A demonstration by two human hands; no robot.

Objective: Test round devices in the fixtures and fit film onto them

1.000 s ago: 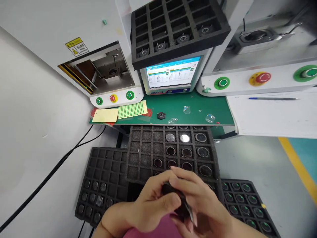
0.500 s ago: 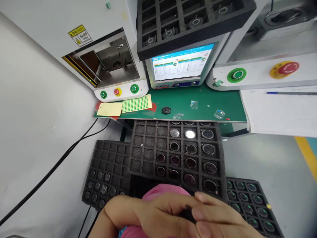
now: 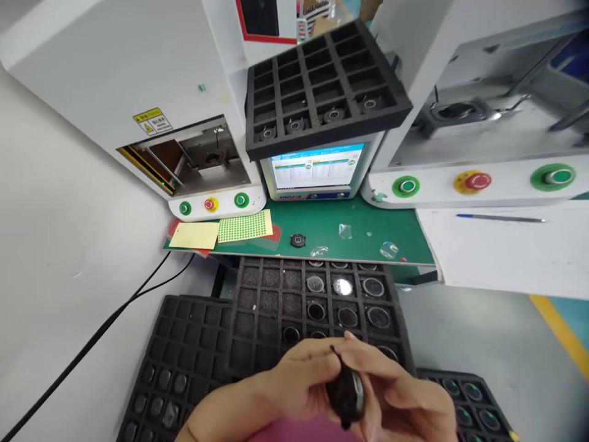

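Low in the head view, a black round watch body [image 3: 345,393] is held between both hands, tilted so that its rim shows. My left hand [image 3: 306,374] is closed on its left side, thumb and fingers at the edge. My right hand [image 3: 400,390] grips it from the right, its fingers bent over the top and round the side. Just beyond the hands lies a black foam tray [image 3: 269,301], with round watch parts in its right-hand compartments. Another watch body [image 3: 297,240] rests back-up on the green bench [image 3: 322,215].
A foam tray [image 3: 329,132] with several watch bodies leans above the monitor [image 3: 317,169]. White machines with buttons [image 3: 408,186] stand on both sides. Sticker sheets [image 3: 243,227], clear film scraps [image 3: 389,249], and paper with a pen [image 3: 501,218] lie on the bench. More trays [image 3: 184,331] sit lower.
The view has tilted upward, so the bench and trays appear lower. My hands have turned and parted somewhat, and the watch body, mostly covered before, now shows between them.
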